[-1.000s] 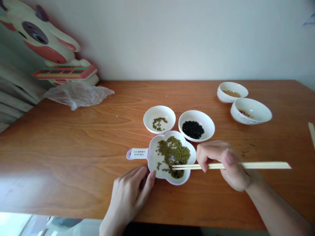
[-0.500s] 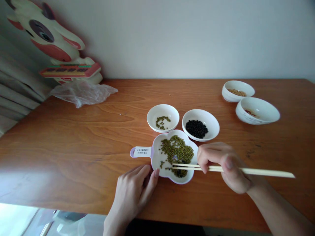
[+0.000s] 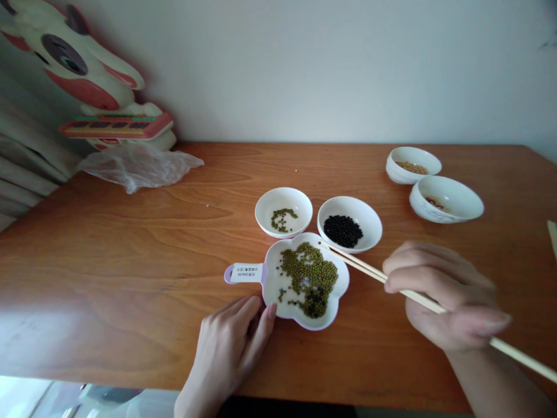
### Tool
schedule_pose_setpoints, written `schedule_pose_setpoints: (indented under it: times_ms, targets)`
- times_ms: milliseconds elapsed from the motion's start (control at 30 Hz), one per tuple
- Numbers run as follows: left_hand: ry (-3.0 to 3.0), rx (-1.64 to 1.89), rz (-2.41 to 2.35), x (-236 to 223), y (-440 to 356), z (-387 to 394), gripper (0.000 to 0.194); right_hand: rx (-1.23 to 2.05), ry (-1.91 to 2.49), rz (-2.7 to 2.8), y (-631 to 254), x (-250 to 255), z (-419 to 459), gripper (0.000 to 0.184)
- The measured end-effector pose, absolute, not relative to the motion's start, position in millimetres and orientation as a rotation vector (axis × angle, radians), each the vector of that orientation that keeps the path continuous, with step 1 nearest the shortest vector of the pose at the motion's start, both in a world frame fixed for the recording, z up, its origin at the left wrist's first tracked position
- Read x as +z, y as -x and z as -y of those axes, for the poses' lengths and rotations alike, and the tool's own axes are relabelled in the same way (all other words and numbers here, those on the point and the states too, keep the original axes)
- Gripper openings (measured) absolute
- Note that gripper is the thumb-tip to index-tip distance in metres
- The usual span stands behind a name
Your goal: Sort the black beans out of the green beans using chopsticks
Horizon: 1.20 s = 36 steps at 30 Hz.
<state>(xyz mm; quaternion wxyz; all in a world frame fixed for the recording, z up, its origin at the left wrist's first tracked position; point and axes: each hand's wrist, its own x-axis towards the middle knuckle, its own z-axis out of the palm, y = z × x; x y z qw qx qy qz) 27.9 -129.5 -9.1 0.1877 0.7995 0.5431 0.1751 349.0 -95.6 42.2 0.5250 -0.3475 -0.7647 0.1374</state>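
Observation:
My right hand (image 3: 444,296) is closed around a pair of chopsticks (image 3: 368,269). Their tips are over the far rim of a white flower-shaped dish (image 3: 270,290) with a lilac edge, and a dark bean seems to be at the tips. Green mung beans (image 3: 308,267) lie in the dish, with a few black ones among them near the front. My left hand (image 3: 232,342) rests at the dish's near-left edge, thumb on the rim and fingers curled, partly hidden. Just behind the dish stand a bowl of black beans (image 3: 343,231) and a bowl with some mung beans (image 3: 282,219).
Two more white bowls, a rear one (image 3: 394,173) with tan bits and a front one (image 3: 465,200) with reddish bits, stand at the back right. A crumpled plastic bag (image 3: 141,168) and a cow-shaped toy (image 3: 100,75) occupy the back left of the wooden table (image 3: 130,278).
My right hand has moved the chopsticks back from the dish's near beans to its far rim by the black bean bowl, and they now slant. My left hand stays at the dish.

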Motion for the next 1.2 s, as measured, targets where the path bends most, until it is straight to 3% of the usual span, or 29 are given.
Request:
schedule_pose_setpoints:
  times_ms: [100, 233, 367, 700, 1200]
  targets:
    - [-2.271, 0.5, -1.522, -10, -27, 129, 0.038, -0.092, 0.83, 1.898, -359, 35, 91, 0.067]
    - [-2.283, 0.511, -1.513, -10, -26, 129, 0.037, -0.244, 0.913, 1.923, -362, 31, 87, 0.064]
    - [-2.275, 0.499, -1.521, -10, -25, 130, 0.037, 0.003, 0.941, 1.783, -351, 41, 94, 0.064]
    - [-2.228, 0.481, -1.534, -7, -28, 130, 0.036, 1.059, 0.808, 1.746, -327, 51, 97, 0.07]
    - [-2.194, 0.498, -1.526, -8, -28, 130, 0.038, 1.186, 0.821, 1.906, -322, 34, 96, 0.073]
